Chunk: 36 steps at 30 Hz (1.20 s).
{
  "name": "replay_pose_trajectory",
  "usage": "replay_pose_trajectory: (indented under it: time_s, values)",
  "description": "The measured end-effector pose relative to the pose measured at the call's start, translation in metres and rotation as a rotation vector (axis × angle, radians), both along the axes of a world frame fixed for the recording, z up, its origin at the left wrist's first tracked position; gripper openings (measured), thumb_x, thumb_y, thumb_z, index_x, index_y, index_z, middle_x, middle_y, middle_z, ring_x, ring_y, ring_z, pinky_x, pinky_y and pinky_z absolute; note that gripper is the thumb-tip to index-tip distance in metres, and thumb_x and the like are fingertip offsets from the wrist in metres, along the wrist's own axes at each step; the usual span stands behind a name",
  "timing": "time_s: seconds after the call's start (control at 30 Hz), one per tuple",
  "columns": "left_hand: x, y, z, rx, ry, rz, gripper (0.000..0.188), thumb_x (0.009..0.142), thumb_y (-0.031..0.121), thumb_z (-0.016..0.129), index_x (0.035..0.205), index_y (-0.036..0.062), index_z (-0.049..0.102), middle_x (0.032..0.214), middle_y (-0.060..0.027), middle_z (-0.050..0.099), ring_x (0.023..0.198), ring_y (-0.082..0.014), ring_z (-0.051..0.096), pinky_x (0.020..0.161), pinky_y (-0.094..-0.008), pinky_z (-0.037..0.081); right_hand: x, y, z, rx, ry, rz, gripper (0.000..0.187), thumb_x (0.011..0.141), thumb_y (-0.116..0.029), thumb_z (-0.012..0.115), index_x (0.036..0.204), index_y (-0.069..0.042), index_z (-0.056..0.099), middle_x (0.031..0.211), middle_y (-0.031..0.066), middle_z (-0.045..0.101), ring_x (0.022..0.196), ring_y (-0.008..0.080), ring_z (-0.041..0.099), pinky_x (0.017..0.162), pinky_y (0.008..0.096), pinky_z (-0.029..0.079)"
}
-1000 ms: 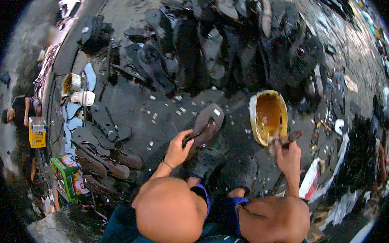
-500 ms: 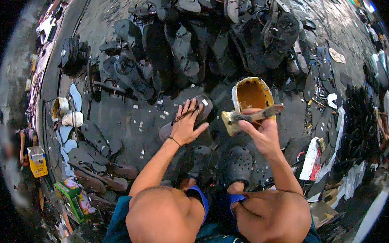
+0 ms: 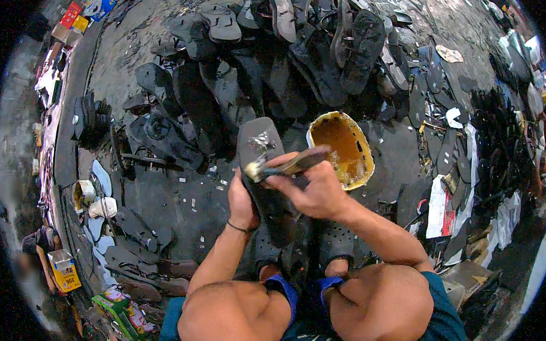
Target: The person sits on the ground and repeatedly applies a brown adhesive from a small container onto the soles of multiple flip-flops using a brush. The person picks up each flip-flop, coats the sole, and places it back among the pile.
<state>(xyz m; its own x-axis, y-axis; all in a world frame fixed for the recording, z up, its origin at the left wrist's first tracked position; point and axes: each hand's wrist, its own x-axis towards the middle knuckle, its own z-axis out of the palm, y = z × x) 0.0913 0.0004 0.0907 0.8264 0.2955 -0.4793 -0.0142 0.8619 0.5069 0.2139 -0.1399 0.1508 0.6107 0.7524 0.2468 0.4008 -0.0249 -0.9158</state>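
Observation:
A dark sandal point(image 3: 259, 133) is raised and tilted in front of me, its flat sole side turned up. My left hand point(image 3: 242, 203) grips its left edge, with the fingers partly hidden behind it. In my right hand point(image 3: 317, 187) is a brush point(image 3: 302, 161), whose pale bristles touch the sole. A shiny wet patch shows above the bristles. Just beyond my right hand stands a cut-open tub point(image 3: 368, 171) with a crusted yellow rim, holding amber glue-like liquid point(image 3: 338, 140).
Many dark sandals point(image 3: 221, 23) lie heaped across the far side. More sandals point(image 3: 139, 228) and a small white cup point(image 3: 103, 207) are at the left. Scraps and a white-and-red carton piece point(image 3: 437, 206) lie at the right. Beyond the left clutter, a person point(image 3: 41, 242) is partly visible.
The sandal has come up off the ground into my left hand and been turned over. My right hand has moved left from the tub, bringing the brush onto the sole.

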Motion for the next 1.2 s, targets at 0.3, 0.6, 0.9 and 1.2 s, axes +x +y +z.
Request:
replay_pose_trajectory:
  time_s: [0.3, 0.6, 0.9, 1.2]
  values:
    - [0.011, -0.034, 0.004, 0.315, 0.123, 0.196, 0.047, 0.108, 0.041, 0.042, 0.126, 0.0022, 0.062, 0.119, -0.0066, 0.068, 0.107, -0.0203, 0.065, 0.096, -0.0348, 0.050, 0.019, 0.004, 0.017, 0.116, -0.070, -0.344, 0.019, 0.090, -0.018, 0.073, 0.104, -0.005, 0.071, 0.095, 0.0149, 0.075, 0.090, 0.0293, 0.072, 0.080, 0.0384, 0.055]
    - [-0.075, -0.019, 0.019, -0.147, 0.301, -0.188, 0.073, 0.105, 0.062, 0.033, 0.152, 0.0064, 0.043, 0.148, -0.0083, 0.054, 0.132, -0.0249, 0.054, 0.112, -0.0415, 0.043, 0.028, -0.021, 0.018, 0.295, 0.998, -0.331, 0.027, 0.099, -0.019, 0.066, 0.120, -0.003, 0.065, 0.111, 0.0089, 0.071, 0.099, 0.0203, 0.069, 0.087, 0.0341, 0.055]
    - [-0.021, 0.020, 0.015, 0.028, 0.048, 0.155, 0.068, 0.100, 0.067, 0.043, 0.123, 0.0067, 0.064, 0.110, -0.0070, 0.071, 0.094, -0.0192, 0.069, 0.085, -0.0325, 0.056, -0.036, 0.025, 0.009, -0.087, 0.227, -0.046, 0.023, 0.092, -0.016, 0.073, 0.110, -0.002, 0.071, 0.101, 0.0094, 0.073, 0.092, 0.0178, 0.069, 0.084, 0.0322, 0.053]
    - [0.018, 0.020, 0.011, -0.292, 0.065, 0.013, 0.094, 0.087, 0.082, 0.048, 0.132, -0.0009, 0.058, 0.110, -0.0129, 0.071, 0.090, -0.0214, 0.066, 0.080, -0.0332, 0.056, -0.038, 0.015, 0.022, 0.025, 0.233, 0.174, 0.020, 0.090, -0.013, 0.074, 0.105, -0.001, 0.071, 0.100, 0.0085, 0.073, 0.095, 0.0146, 0.066, 0.085, 0.0312, 0.054]
